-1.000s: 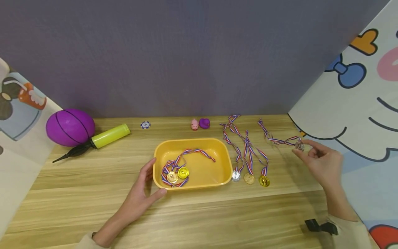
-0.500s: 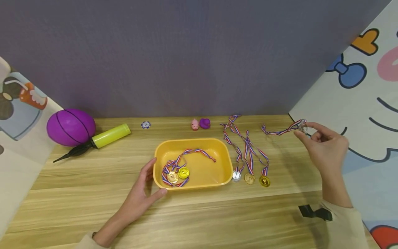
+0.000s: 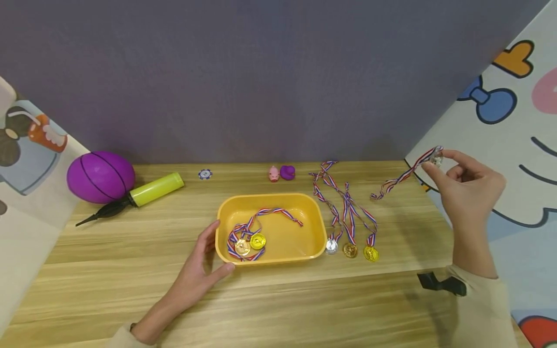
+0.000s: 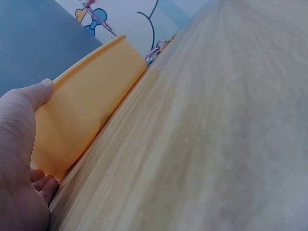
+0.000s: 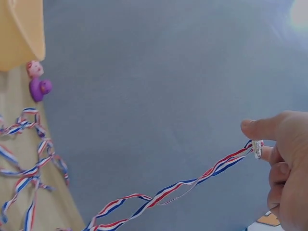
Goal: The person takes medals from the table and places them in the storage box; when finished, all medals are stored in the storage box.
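The right hand (image 3: 467,181), at the right of the head view, is raised above the table (image 3: 304,304) and pinches a silver medal (image 3: 435,157) between thumb and forefinger. The medal's striped ribbon (image 3: 398,180) trails down and to the left from it, its far end reaching the tabletop near the right edge. In the right wrist view the same ribbon (image 5: 192,185) runs taut from the fingertips (image 5: 252,126) down toward the lower left of the frame.

The left hand (image 3: 197,270), low and left of centre, rests on the table with straight fingers against the left end of the yellow tray (image 3: 270,199), thumb along its near corner. The left wrist view shows the thumb (image 4: 36,94) lying on the tray's wall (image 4: 86,110).

Inside the tray, at its lower left, lie two gold medals (image 3: 250,244) with their ribbons tangled about them.

Just to the right of the tray, three more medals (image 3: 350,250) lie in a row, one silver and two gold, their ribbons stretching toward the back of the table.

Along the back edge stand a small pink pig (image 3: 273,174) and a purple duck (image 3: 286,172), touching. Further left lies a blue chip (image 3: 204,174). At the far left a purple ball (image 3: 101,177) sits with a yellow-green pump (image 3: 150,189) stuck into it.
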Demonstrator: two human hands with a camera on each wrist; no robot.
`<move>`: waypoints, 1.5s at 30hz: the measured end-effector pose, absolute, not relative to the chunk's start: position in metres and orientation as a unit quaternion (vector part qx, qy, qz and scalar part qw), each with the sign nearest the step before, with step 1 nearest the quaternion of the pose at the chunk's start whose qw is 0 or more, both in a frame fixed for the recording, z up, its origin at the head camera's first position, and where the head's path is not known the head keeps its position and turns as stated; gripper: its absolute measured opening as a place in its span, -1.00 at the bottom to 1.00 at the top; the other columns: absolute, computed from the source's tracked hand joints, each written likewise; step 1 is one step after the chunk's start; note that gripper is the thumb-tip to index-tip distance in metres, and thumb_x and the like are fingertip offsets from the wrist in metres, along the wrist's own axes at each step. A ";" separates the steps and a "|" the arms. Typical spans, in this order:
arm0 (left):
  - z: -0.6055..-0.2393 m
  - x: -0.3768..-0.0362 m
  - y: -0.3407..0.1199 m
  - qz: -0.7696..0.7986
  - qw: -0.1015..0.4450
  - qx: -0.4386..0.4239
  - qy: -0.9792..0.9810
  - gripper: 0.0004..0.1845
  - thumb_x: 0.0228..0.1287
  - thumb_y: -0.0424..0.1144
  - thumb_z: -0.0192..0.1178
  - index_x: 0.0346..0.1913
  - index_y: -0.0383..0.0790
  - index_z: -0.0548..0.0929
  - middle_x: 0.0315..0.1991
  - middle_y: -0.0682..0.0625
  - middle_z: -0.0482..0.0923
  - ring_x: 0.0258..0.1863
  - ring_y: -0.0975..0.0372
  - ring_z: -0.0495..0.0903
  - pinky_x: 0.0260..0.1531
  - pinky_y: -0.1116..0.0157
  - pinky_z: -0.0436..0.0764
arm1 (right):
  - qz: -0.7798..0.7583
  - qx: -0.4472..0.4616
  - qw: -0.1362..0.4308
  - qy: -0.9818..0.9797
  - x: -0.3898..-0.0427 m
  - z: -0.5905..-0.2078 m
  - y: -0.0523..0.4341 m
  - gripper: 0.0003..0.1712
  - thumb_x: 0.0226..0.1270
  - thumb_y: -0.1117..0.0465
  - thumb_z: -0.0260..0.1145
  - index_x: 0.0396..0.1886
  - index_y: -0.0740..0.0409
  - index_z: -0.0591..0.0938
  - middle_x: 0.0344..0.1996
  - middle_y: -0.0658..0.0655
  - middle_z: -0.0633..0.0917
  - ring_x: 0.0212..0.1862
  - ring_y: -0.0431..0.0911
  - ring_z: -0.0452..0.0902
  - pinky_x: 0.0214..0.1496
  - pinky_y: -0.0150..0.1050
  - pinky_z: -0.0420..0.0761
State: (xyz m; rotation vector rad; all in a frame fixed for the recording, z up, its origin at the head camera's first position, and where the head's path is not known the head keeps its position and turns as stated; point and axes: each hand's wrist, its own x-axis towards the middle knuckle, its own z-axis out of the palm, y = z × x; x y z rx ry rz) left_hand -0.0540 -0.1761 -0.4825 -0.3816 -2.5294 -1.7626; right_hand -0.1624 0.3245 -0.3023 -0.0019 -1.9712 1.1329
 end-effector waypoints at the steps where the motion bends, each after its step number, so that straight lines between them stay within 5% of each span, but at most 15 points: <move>1: -0.483 -0.054 -0.176 -0.568 0.017 -0.123 -0.814 0.11 0.42 -0.22 0.54 0.82 0.12 0.04 0.65 -0.26 0.32 0.57 -0.19 0.37 0.50 0.62 0.18 | 0.457 0.003 0.424 -0.782 -0.162 -0.299 0.322 -0.68 0.20 0.44 0.67 -0.04 0.43 0.87 -0.76 -0.27 0.47 -0.67 -0.37 0.18 -0.56 -0.53 0.12; 23: -0.483 -0.053 -0.176 -0.559 0.019 -0.116 -0.821 0.10 0.42 -0.20 0.55 0.81 0.14 0.05 0.65 -0.23 0.33 0.55 -0.16 0.40 0.48 0.63 0.18 | 0.522 0.114 0.449 -0.716 -0.153 -0.262 0.275 -0.65 0.10 0.50 0.70 -0.10 0.56 0.83 -0.79 -0.12 0.43 -0.69 -0.29 0.10 -0.61 -0.46 0.05; 45: -0.485 -0.054 -0.177 -0.563 0.022 -0.123 -0.817 0.11 0.40 -0.24 0.55 0.81 0.13 0.05 0.63 -0.24 0.35 0.54 -0.17 0.41 0.49 0.62 0.20 | 0.682 0.202 0.349 -0.610 -0.143 -0.258 0.197 -0.61 0.07 0.58 0.67 -0.08 0.64 0.78 -0.77 0.00 0.31 -0.65 -0.21 0.01 -0.58 -0.38 -0.06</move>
